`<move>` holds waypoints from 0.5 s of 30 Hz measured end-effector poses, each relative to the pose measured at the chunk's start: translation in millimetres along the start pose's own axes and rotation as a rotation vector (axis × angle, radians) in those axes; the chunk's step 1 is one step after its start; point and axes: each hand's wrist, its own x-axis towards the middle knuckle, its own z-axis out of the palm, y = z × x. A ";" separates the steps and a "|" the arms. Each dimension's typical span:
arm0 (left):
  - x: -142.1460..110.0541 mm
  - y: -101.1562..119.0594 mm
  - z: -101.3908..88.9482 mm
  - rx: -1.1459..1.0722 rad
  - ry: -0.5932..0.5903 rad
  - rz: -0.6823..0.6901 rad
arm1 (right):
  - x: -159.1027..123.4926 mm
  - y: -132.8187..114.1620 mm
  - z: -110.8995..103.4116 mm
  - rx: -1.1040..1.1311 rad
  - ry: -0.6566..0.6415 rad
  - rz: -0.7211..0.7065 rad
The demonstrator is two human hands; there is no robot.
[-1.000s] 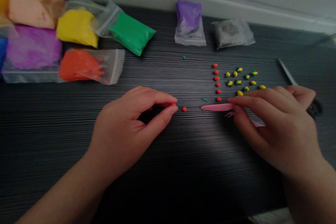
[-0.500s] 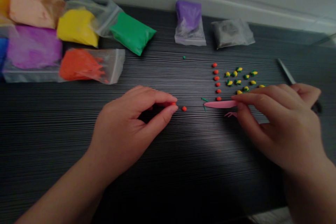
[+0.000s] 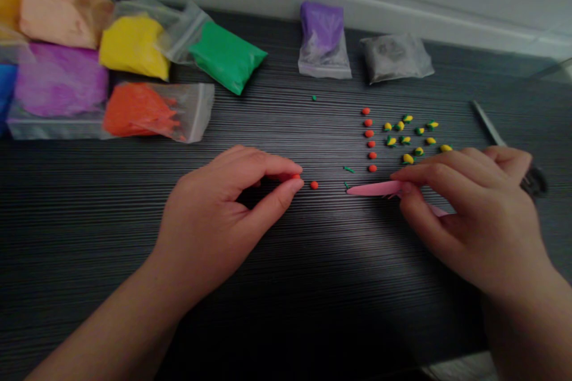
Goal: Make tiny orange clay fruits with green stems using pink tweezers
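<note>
Between thumb and forefinger, my left hand (image 3: 232, 208) pinches a small orange clay ball (image 3: 296, 177), mostly hidden by the fingertips. Just right of those fingertips another orange clay ball (image 3: 314, 185) lies on the dark ribbed table (image 3: 277, 309). My right hand (image 3: 473, 208) grips a pink plastic clay knife (image 3: 373, 189), its blade pointing left and its tip at a thin green clay strip (image 3: 346, 185). A second green strip (image 3: 349, 169) lies slightly farther back. Under the right hand, another pink tool (image 3: 437, 210) shows in part.
Orange balls (image 3: 369, 133) form a column beside several yellow-and-green clay pieces (image 3: 405, 140). Scissors (image 3: 489, 122) lie at the right, partly covered by my hand. Bags of clay, including green (image 3: 227, 56), orange (image 3: 138, 110), purple (image 3: 322, 27) and grey (image 3: 395, 58), lie along the back and left.
My right hand has brought the knife slightly toward me, its tip moving from between the green strips to the nearer one. My left hand keeps its pinch in place.
</note>
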 end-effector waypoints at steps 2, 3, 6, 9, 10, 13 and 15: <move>0.2 0.7 -0.3 0.001 -0.001 -0.004 | 0.1 0.1 -0.4 -0.007 0.004 0.013; 0.2 1.0 -0.3 0.002 -0.002 -0.004 | 0.1 0.2 -0.7 -0.012 0.005 0.019; 0.1 1.7 -0.5 0.005 -0.002 -0.001 | 0.2 -0.2 -1.2 -0.015 0.003 0.018; -0.1 2.2 -0.5 0.007 -0.002 -0.006 | 0.6 -0.6 -1.1 0.010 0.011 -0.008; -0.2 2.3 -0.5 0.008 -0.003 -0.006 | 0.7 -0.2 -1.1 0.025 0.015 -0.018; -0.4 2.0 -0.4 0.011 -0.005 -0.006 | 0.8 3.9 -0.8 0.067 0.016 -0.043; -0.4 1.5 -0.2 0.013 -0.006 -0.004 | 0.8 8.4 0.0 0.071 0.023 -0.071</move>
